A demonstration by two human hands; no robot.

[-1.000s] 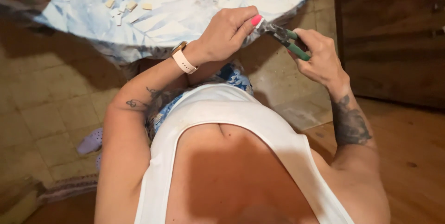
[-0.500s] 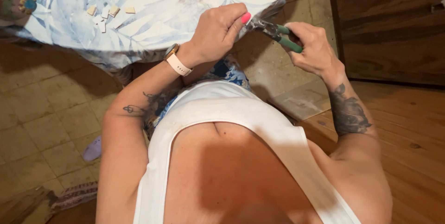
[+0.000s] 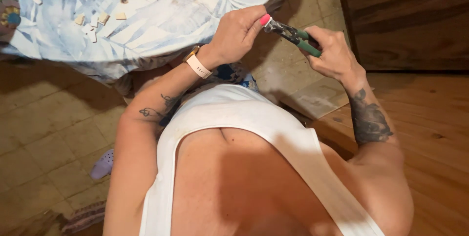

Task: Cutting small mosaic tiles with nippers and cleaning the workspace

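- My left hand: fingers pressed together at the metal nose of the nippers; whether a small piece sits between them, I cannot tell.
- My right hand: fingers curled tight round the green handles, just beside the left fingertips.
- Judged good practice: hold the nose steady, squeeze slowly, keep my fingertips off the cutting edge.
- Beyond the fingers, to the far left: pale tile pieces on the leaf-patterned bench.
- Below the fingers: tiled floor.
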